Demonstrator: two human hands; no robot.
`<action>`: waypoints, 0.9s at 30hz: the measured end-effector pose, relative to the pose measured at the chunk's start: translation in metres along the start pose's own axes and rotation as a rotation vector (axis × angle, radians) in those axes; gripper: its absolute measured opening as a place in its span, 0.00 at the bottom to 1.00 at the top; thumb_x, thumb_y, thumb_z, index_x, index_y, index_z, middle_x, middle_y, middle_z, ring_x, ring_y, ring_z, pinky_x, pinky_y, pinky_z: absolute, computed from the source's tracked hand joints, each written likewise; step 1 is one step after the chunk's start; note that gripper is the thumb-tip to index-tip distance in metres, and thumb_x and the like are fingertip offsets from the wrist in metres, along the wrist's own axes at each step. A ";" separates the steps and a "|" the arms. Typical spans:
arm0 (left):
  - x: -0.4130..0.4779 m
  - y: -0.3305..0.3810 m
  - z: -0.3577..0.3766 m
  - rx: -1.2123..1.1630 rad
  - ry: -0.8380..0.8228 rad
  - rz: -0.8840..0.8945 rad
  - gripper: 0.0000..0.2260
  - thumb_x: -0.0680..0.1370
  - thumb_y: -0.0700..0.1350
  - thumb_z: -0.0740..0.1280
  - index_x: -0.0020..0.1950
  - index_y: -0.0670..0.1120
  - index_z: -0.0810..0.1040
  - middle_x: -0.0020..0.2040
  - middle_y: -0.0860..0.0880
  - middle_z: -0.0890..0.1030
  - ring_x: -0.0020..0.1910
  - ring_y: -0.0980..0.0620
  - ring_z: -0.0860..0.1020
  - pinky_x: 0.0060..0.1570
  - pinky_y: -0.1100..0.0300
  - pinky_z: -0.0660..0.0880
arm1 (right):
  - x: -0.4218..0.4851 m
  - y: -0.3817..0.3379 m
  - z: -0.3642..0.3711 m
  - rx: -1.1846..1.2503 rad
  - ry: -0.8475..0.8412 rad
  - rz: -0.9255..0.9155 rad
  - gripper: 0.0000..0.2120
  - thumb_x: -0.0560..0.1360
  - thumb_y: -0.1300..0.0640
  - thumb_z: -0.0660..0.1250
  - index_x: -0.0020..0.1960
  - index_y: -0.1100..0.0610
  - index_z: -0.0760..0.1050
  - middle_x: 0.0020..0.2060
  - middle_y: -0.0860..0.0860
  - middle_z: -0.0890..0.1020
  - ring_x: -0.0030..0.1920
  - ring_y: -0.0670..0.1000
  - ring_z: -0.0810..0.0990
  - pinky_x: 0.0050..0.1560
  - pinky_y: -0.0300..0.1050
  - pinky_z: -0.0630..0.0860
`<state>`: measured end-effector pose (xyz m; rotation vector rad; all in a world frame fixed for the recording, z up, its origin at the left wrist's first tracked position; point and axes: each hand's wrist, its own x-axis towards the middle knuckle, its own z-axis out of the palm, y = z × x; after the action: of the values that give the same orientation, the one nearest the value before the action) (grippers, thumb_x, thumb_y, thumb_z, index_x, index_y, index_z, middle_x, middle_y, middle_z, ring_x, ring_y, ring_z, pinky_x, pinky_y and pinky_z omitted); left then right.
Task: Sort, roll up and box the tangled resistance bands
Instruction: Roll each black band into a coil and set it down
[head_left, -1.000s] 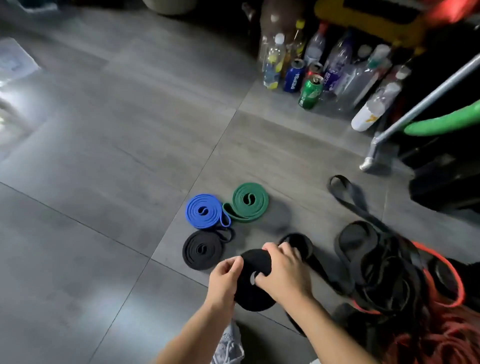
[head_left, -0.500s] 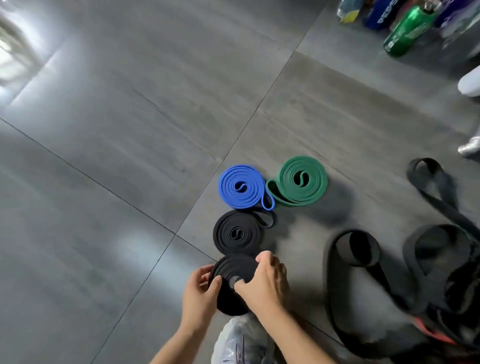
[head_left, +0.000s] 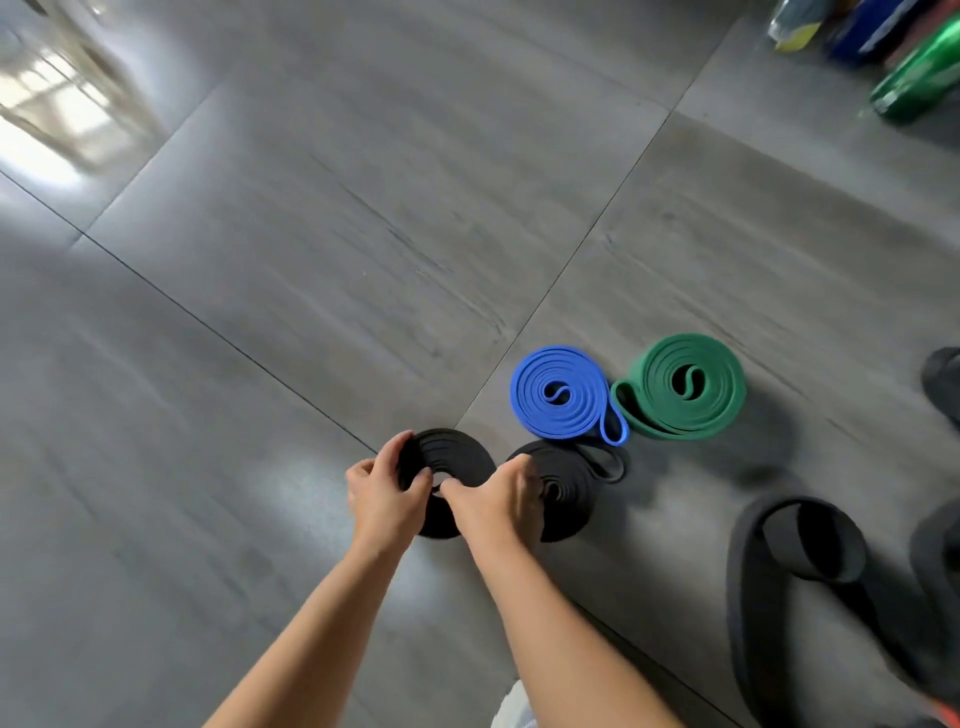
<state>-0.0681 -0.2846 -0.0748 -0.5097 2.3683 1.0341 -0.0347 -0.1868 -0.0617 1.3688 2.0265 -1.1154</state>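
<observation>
Both hands meet just below the centre of the frame on one rolled black band. The left hand has its fingers curled over the roll's left rim, with the thumb across the coil face. The right hand pinches the lower right edge near the core. The roll's flat face is turned up towards the camera. Whether its underside touches the floor cannot be determined.

Just right of the held roll, partly behind the right hand, a second black roll lies flat. A blue roll and a green roll lie side by side above it. No box is in view.

Assessment: the held roll is being placed with the finished ones. The vacant spot is directly beneath the hands, left of the second black roll, so the move is straight down. The unrolled black bands lie at lower right, nearer the right hand.
</observation>
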 end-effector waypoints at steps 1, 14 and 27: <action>0.011 0.005 0.000 0.000 -0.029 0.002 0.21 0.75 0.40 0.65 0.67 0.55 0.72 0.59 0.46 0.66 0.60 0.50 0.68 0.63 0.60 0.66 | 0.004 -0.005 0.000 0.021 -0.001 0.003 0.34 0.64 0.42 0.73 0.59 0.60 0.64 0.59 0.58 0.73 0.58 0.60 0.74 0.53 0.50 0.73; 0.073 0.036 0.017 0.095 -0.059 0.152 0.24 0.75 0.37 0.64 0.71 0.48 0.68 0.68 0.45 0.72 0.69 0.44 0.66 0.70 0.50 0.62 | 0.030 -0.022 -0.006 0.301 -0.229 -0.044 0.17 0.68 0.55 0.68 0.53 0.57 0.67 0.44 0.53 0.72 0.40 0.51 0.67 0.38 0.39 0.70; 0.051 0.019 0.026 0.092 -0.131 0.142 0.25 0.73 0.37 0.63 0.70 0.50 0.69 0.65 0.43 0.68 0.66 0.46 0.66 0.69 0.51 0.64 | -0.001 0.006 -0.010 0.451 -0.235 0.064 0.21 0.71 0.56 0.65 0.62 0.60 0.67 0.54 0.51 0.79 0.48 0.50 0.77 0.47 0.41 0.72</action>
<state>-0.1116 -0.2596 -0.1084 -0.2354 2.3489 0.9827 -0.0279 -0.1775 -0.0574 1.4116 1.6126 -1.6875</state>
